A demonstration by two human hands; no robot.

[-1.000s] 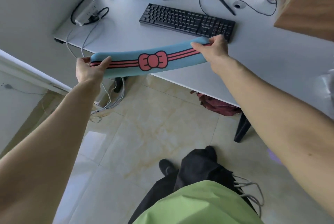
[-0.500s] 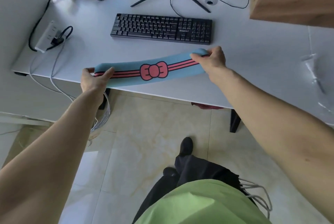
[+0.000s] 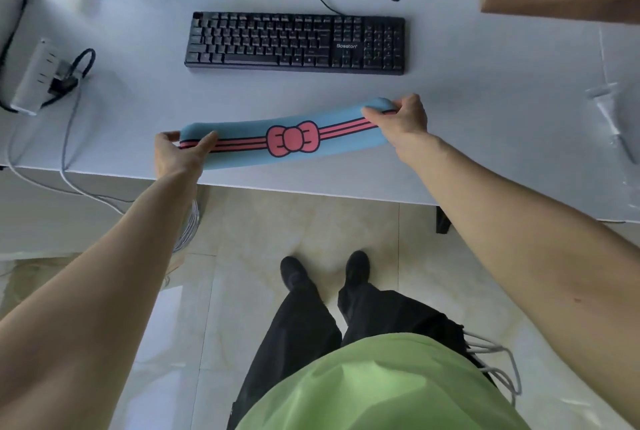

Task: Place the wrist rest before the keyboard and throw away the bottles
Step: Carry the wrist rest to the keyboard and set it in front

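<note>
Moved closer over desk (image 3: 485, 110): one wrist rest (image 3: 277, 142), left hand (image 3: 176, 152), right hand (image 3: 401, 117) gripping ends; one keyboard (image 3: 294, 43).

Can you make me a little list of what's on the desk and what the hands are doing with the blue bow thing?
held thing: blue wrist rest with a pink bow
left hand: left hand grips the rest's left end
right hand: right hand grips the rest's right end
where the rest is: over the near part of the white desk, slightly tilted; touching or not, cannot tell
keyboard: black keyboard, farther back, a bare strip of desk between it and the rest
left side: power strip with a plug in it
right side: clear plastic wrapping
bottles: none in view
</note>
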